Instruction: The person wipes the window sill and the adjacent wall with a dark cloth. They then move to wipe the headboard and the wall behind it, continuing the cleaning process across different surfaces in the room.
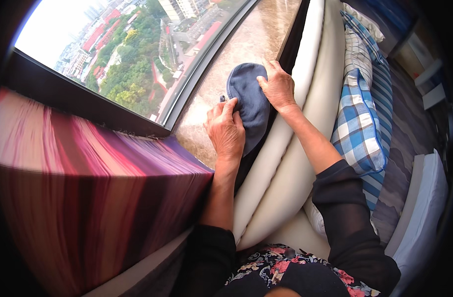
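A soft navy-blue cloth piece (250, 89), which looks like a cap, lies over the edge of the brown marbled windowsill (269, 28). Its far end is rounded and has a stitched rim. My left hand (225, 128) holds its near-left side with thumb and fingertips. On the opposite side, my right hand (278, 83) grips the upper right edge, thumb on top of the fabric. A small dark object (222, 98) shows by my left fingertips; I cannot tell whether it belongs to the cloth. The fingers under the fabric are hidden.
Left of the sill is a dark-framed window (208, 63) over a city. A striped red and purple curtain (100, 200) hangs at the left. The cream padded sofa back (315, 70) runs along my right, with blue checked cushions (360, 130) beyond it.
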